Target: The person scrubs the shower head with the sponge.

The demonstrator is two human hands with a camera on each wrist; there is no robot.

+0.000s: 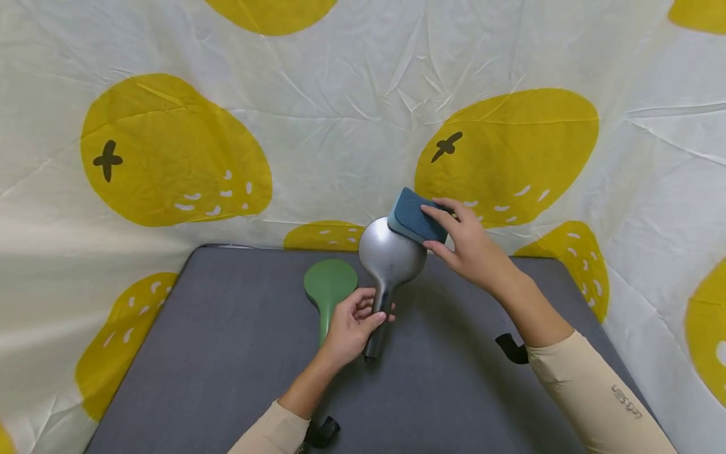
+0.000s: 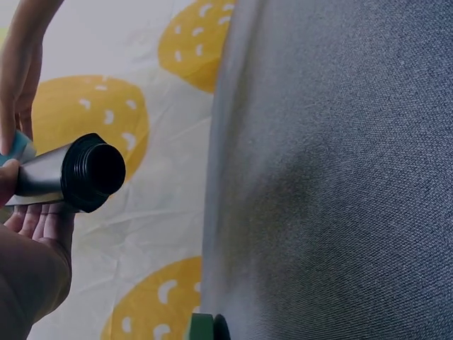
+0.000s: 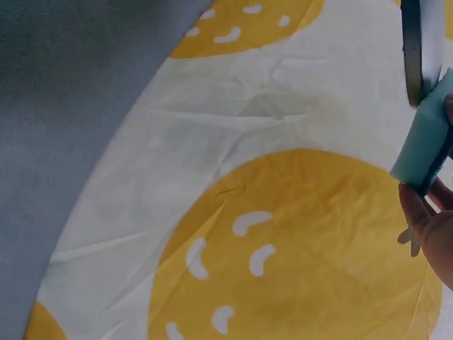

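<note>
A silver shower head (image 1: 391, 249) with a dark handle is held up above the table by my left hand (image 1: 353, 328), whose thumb and fingers wrap the handle. In the left wrist view the hollow threaded end of the handle (image 2: 95, 172) faces the camera. My right hand (image 1: 473, 243) pinches a blue sponge (image 1: 416, 217) between thumb and fingers. The sponge's paler side touches the upper right edge of the shower head; in the right wrist view that light-blue side (image 3: 423, 145) meets the rim. A green shower head (image 1: 331, 280) lies on the table, its handle partly hidden behind my left hand.
Underneath is a dark grey table (image 1: 227, 353). A pale cloth (image 1: 351, 82) with yellow lemon prints hangs behind and around it. Black curved pieces show beside the left forearm (image 1: 324, 432) and right forearm (image 1: 512, 349).
</note>
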